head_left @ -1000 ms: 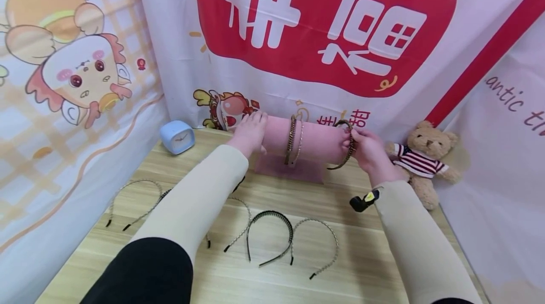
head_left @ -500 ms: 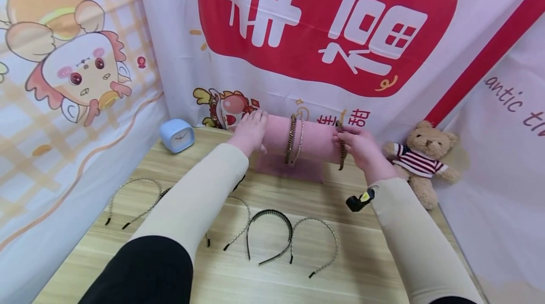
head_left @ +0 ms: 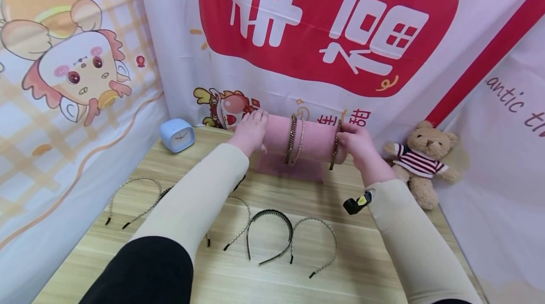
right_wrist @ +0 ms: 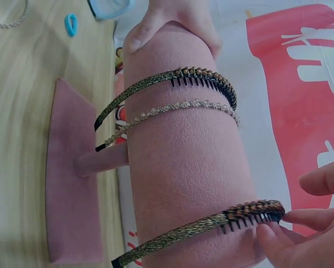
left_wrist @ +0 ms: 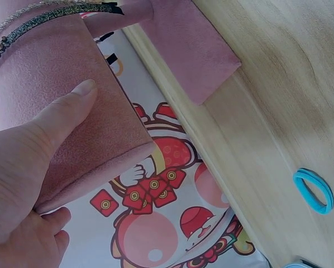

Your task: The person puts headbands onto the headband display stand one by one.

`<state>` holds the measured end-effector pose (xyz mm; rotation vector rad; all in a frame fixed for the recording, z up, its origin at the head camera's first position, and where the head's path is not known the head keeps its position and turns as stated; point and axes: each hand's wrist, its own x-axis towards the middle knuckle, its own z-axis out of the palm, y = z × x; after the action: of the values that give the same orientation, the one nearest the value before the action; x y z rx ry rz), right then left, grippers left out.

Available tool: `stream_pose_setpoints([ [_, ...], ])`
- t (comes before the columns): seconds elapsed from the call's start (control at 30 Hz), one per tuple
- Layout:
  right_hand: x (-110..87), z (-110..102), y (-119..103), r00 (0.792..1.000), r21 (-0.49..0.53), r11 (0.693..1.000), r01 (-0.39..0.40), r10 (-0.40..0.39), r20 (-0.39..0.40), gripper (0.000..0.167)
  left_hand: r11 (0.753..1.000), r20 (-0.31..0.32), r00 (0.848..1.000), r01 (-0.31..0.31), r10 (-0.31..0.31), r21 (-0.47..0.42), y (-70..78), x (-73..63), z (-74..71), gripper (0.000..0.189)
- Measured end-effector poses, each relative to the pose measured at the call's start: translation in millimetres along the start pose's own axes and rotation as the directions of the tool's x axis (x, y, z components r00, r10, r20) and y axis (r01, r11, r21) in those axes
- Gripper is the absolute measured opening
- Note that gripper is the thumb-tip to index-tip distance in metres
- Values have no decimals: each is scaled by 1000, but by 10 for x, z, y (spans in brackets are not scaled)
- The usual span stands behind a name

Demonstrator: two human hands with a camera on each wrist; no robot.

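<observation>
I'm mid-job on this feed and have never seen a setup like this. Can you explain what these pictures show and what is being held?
There is no machine: these are a person's two bare hands. The widest picture comes from a camera on the head, looking forward and down. The other two come from wrist cameras, each close to one hand, so the scene looks tilted.

The left hand grips one end of a pink roll on a stand. The right hand pinches a toothed headband near the other end. Between them, a dark headband and a silver headband sit on the roll.

The wooden table also holds more headbands, a blue clock and a teddy bear.
</observation>
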<state>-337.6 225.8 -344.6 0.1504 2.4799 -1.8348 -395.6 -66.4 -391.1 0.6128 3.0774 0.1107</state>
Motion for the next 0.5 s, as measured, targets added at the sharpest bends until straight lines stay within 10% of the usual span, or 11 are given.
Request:
stream_pose_setpoints([
  [0.33,-9,-41,27,998,-154,987,56,-61,-31,54,1000,4,1000,5,-5,-18,-14,22,13,124],
  [0.5,71,-79,137,978,-353,914,200,-210,10,61,1000,2,1000,3,-3,-13,6,-5,-15,123],
])
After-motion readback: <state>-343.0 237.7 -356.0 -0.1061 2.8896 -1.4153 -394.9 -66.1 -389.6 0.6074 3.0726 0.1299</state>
